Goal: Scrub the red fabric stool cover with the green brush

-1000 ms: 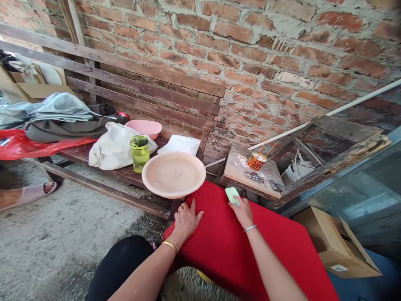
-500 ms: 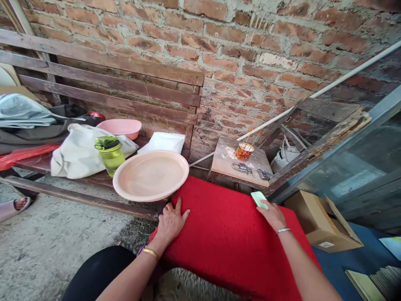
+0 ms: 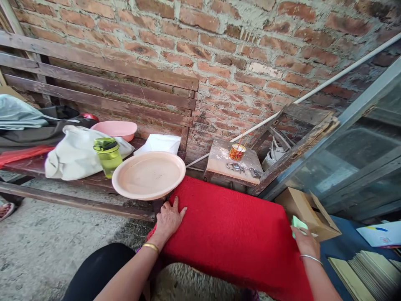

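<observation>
A red cloth (image 3: 225, 230) covers the low table or board in front of me. On its left edge lies my left hand (image 3: 169, 220), palm down with the fingers spread and holding nothing. The round peach-coloured plastic tray (image 3: 147, 173) is just beyond those fingertips. My right hand (image 3: 306, 243) grips a flat mint-green block (image 3: 298, 222) at the right edge of the cloth. What kind of thing this block is I cannot make out, and the hand hides part of it.
A wooden bench (image 3: 94, 200) on the left bears a green bottle (image 3: 109, 161), a white bag (image 3: 78, 154) and a pink basin (image 3: 117, 129). Behind the cloth, a small stand (image 3: 216, 165) holds a patterned cup (image 3: 237, 152) and padlocks. To the right is a cardboard box (image 3: 296, 202).
My right hand has slid the mint-green block rightward across the cloth to its right edge. The left hand stays on the left edge. The view has turned slightly right.
</observation>
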A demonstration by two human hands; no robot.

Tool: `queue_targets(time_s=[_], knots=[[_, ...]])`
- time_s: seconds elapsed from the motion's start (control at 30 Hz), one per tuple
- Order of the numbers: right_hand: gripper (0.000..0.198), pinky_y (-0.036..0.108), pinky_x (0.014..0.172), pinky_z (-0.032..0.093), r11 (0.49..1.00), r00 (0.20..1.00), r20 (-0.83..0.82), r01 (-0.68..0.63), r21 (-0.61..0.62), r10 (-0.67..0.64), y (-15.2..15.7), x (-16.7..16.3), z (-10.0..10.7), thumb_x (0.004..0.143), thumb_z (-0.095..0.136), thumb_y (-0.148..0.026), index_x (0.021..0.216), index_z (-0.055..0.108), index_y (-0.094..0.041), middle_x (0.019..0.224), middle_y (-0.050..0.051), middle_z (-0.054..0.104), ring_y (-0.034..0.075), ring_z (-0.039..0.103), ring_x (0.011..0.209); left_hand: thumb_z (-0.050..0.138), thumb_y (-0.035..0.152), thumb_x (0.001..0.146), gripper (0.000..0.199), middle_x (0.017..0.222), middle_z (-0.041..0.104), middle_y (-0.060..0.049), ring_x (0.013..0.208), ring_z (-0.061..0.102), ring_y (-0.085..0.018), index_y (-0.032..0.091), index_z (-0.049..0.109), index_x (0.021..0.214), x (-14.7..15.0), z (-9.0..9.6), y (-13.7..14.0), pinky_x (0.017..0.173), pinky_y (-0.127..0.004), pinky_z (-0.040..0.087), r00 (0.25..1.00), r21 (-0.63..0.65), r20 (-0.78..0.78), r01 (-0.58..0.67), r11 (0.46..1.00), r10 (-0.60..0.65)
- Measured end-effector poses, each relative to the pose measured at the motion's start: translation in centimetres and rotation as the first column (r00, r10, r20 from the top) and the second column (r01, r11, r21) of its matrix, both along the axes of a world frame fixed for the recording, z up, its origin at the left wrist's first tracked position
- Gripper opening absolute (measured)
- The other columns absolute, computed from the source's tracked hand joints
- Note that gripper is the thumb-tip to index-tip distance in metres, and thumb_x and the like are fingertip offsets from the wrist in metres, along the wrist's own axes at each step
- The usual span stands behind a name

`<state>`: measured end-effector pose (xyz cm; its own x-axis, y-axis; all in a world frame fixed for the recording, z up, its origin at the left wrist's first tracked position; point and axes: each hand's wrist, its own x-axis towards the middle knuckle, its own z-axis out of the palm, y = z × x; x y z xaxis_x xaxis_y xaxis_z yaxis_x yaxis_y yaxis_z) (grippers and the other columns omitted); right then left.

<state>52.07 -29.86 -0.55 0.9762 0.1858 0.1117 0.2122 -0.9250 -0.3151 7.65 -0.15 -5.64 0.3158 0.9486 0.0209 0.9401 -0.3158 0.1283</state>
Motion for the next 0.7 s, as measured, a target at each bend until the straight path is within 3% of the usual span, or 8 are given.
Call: queue_targets(time_s=[0.17,0.27,0.4,0.5,0.7], knots=[[0.062,0.040,0.087,0.052,0.967,0.968,-0.006,-0.252,0.023,0.253,5.6,-8.6,-1.7,0.088,0.047,-0.058,0.130,0.062,-0.015,0.101,0.016,0.068,0.030,0.065,0.101,0.037,0.061,0.097,0.070,0.113,0.054,-0.019,0.099,0.058,-0.031,0.020,0.041,0.153,0.0,0.5,0.0,0.077,-0.040,0.051,1.000,-0.029,0.018,0.006,1.000,-0.005],[0.055,0.035,0.097,0.046,0.890,0.890,0.035,-0.455,0.006,0.455,9.7,-14.6,-2.9,0.089,0.049,-0.053,0.134,0.060,-0.021,0.111,0.011,0.065,0.026,0.060,0.110,0.037,0.061,0.097,0.070,0.115,0.054,-0.020,0.102,0.058,-0.031,0.019,0.041,0.153,-0.1,0.7,-0.1,0.078,-0.040,0.051,1.000,-0.029,0.024,0.006,1.000,-0.006],[0.042,0.035,0.096,0.045,0.770,0.769,0.043,-0.635,-0.060,0.637,13.8,-20.6,-3.5,0.089,0.057,-0.046,0.127,0.065,-0.031,0.122,0.007,0.061,0.025,0.058,0.113,0.038,0.061,0.096,0.071,0.117,0.054,-0.020,0.104,0.057,-0.032,0.019,0.041,0.153,0.0,0.5,0.0,0.080,-0.040,0.050,0.999,-0.041,0.037,-0.007,0.999,0.008],[0.046,0.040,0.093,0.046,0.746,0.748,0.040,-0.655,-0.118,0.663,15.4,-22.4,-3.1,0.087,0.061,-0.048,0.128,0.065,-0.028,0.124,0.012,0.060,0.030,0.057,0.112,0.038,0.062,0.096,0.071,0.119,0.053,-0.020,0.105,0.057,-0.032,0.021,0.041,0.154,0.1,0.2,0.2,0.081,-0.041,0.050,0.999,-0.059,0.044,-0.019,0.998,0.021],[0.053,0.043,0.100,0.041,0.710,0.721,0.035,-0.672,-0.213,0.692,16.7,-21.4,-2.2,0.092,0.054,-0.051,0.141,0.055,-0.031,0.137,0.014,0.053,0.031,0.053,0.121,0.038,0.063,0.095,0.072,0.122,0.053,-0.020,0.110,0.055,-0.033,0.022,0.040,0.154,0.2,-0.1,0.5,0.084,-0.042,0.049,0.998,-0.076,0.066,-0.018,0.997,0.023]])
